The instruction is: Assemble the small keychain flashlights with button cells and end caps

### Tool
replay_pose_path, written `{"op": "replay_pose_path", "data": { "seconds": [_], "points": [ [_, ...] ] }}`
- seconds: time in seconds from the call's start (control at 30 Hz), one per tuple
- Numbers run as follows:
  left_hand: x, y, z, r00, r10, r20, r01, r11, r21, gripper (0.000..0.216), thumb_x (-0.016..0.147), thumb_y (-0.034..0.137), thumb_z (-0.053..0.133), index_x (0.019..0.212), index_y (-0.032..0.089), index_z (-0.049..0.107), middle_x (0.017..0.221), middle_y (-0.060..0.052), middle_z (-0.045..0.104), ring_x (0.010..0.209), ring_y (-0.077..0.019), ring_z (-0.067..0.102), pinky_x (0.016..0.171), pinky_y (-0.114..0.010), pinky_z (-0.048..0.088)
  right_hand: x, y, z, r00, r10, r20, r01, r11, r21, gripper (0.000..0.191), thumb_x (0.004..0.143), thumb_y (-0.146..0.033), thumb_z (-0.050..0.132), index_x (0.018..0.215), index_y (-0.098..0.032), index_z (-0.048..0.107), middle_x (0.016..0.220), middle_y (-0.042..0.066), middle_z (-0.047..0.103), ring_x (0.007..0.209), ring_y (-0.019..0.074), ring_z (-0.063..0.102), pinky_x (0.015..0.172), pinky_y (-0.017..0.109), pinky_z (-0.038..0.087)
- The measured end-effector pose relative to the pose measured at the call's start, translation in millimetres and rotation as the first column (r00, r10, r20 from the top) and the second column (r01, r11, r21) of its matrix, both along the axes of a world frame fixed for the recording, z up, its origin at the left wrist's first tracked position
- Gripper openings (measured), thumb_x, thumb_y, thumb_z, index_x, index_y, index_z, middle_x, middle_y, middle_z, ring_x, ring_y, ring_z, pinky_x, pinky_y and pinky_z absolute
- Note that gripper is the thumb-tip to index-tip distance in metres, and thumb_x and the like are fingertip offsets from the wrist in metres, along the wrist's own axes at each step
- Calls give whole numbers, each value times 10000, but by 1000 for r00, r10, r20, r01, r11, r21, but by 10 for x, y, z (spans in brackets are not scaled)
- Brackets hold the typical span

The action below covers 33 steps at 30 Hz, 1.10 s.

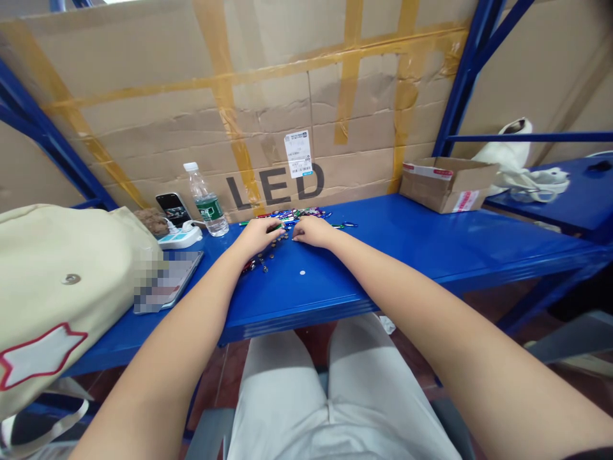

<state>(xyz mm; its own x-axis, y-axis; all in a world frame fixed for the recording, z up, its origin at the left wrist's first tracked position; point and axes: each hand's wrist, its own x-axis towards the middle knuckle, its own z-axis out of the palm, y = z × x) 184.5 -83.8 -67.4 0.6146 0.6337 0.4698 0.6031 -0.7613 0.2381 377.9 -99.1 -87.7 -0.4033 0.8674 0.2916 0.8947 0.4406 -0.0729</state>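
My left hand [259, 237] reaches over the blue table with its fingers curled together beside a heap of shiny, slim coloured pieces [306, 213]. A bit of green shows at its fingertips, too small to name. Close on its right, my right hand [313, 231] is bent in a pinch at the heap's near edge; whatever lies in its fingers is hidden. Several small round brownish pieces [274, 245] are scattered between and below the hands. More red and dark shiny pieces [249, 266] lie partly behind my left wrist. One small white disc [302, 273] rests nearer the table's front.
A water bottle [209, 203], a propped phone [173, 209], a white power strip [181, 237] and a tablet-like slab [172, 281] stand left, beside a cream bag [71, 255]. An open cardboard box [443, 185] sits back right. A taped cardboard sheet [268, 115] walls the back.
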Motion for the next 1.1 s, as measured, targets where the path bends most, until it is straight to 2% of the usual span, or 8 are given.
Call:
{"op": "replay_pose_path", "data": {
  "seconds": [0.17,0.43,0.63,0.9,1.0,1.1],
  "points": [
    [15,4,-8,1000,-23,-4,23,1000,-1,177,793,329,577,865,212,688,891,-37,709,839,-212,624,754,-303,463,-18,-11,38,996,-43,-81,34,993,-110,191,831,-263,586,961,-211,716,1003,47,694,904,177,624,786,237,442],
    [47,7,-4,999,-33,-34,33,999,9,166,791,313,586,876,216,690,886,-42,710,839,-215,623,760,-309,458,-60,-56,60,987,-122,-101,103,979,-175,188,831,-314,582,956,-252,708,1004,30,693,966,225,617,807,313,451],
    [61,11,-5,996,-28,-81,28,1000,-2,168,798,309,578,882,216,689,890,-45,709,834,-210,627,756,-306,453,-77,-80,100,979,-160,-123,124,958,-259,167,814,-289,588,909,-244,719,997,22,699,961,212,613,809,305,452],
    [52,56,-19,993,-55,-105,57,998,18,182,818,293,551,908,220,691,935,-47,714,864,-213,627,777,-309,452,-69,-80,84,988,-111,-107,90,978,-188,235,815,-280,600,1029,-253,694,1092,28,671,988,211,603,800,289,451],
    [54,82,-30,992,-66,-108,69,997,24,193,814,300,553,918,217,692,944,-48,714,880,-220,629,785,-314,456,-76,-86,105,987,-118,-109,92,972,-218,205,818,-259,591,988,-249,704,1054,18,681,969,196,609,802,269,446],
    [60,106,-40,992,-63,-111,67,997,27,210,806,317,563,931,211,693,958,-59,713,887,-231,632,791,-324,459,-107,-136,168,983,-168,-74,145,957,-249,188,824,-299,584,943,-223,709,1038,44,681,953,222,613,802,301,453]
  ]
}}
